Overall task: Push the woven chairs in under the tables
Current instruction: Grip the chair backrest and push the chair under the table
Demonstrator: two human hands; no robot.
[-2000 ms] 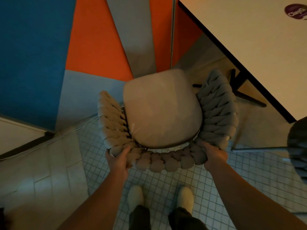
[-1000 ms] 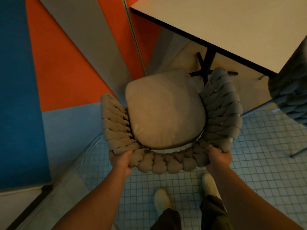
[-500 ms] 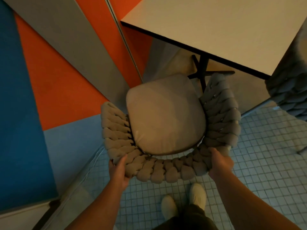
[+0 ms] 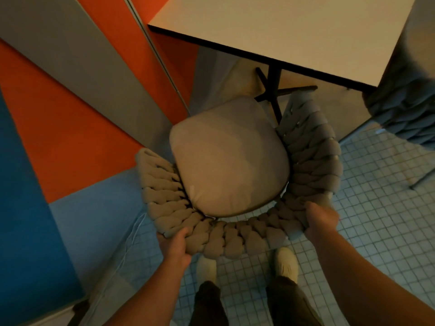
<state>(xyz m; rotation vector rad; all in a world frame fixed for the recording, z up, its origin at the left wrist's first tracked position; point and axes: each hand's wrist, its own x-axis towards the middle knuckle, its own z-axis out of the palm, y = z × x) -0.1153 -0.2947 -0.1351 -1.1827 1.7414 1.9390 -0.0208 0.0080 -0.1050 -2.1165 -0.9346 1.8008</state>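
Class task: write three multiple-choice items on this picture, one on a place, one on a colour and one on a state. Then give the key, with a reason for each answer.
1. Where is the second woven chair?
A. against the orange wall
B. at the right corner of the table
C. on the tabletop

2. What colours are the wall panels?
A. green and yellow
B. all white
C. orange, blue and grey

3. What are the left hand and right hand doing?
A. gripping the woven back of the near woven chair
B. lying flat on the table
C. hanging free

Key:
1 B: it shows at the picture's right edge, beside that corner.
2 C: those three colours fill the left of the view.
3 A: each hand grips the braided rim, one near each end.
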